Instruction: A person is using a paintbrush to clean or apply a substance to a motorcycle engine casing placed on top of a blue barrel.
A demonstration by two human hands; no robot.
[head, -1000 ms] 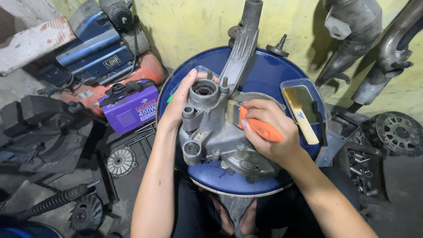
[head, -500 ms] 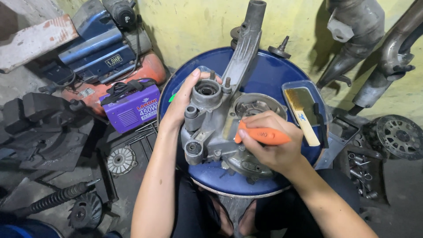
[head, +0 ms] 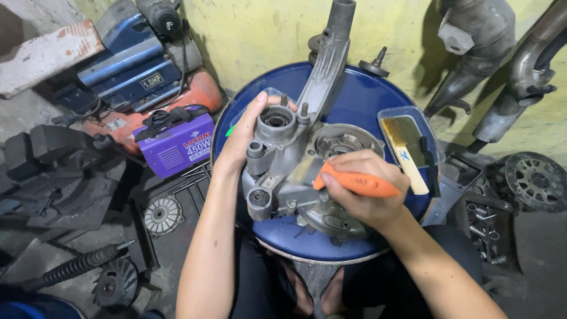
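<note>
Two bare hands work on a grey metal engine casing (head: 295,171) that lies on top of a round blue drum (head: 360,100), near the middle of its lid. The left hand (head: 245,133) is spread open along the casing's left upper edge, fingers curled over the rim beside a round bore, bracing it. The right hand (head: 369,189) is closed around the orange handle of a tool (head: 354,183), which points left across the casing; its working end is blurred, so it may be a brush or a scraper, and I cannot tell which. A long arm of the casing reaches up past the drum's far edge toward the yellow wall (head: 266,35).

Just right of the casing, on the drum lid, sits a clear plastic tray (head: 428,133) with a pale-handled brush (head: 404,153) lying in it. On the floor to the left stand a purple box-shaped welding machine (head: 177,150) and, behind it, a blue and orange air compressor (head: 139,71). Exhaust pipes (head: 508,77) lean against the wall at right, and a round metal clutch plate (head: 537,180) lies below them.
</note>
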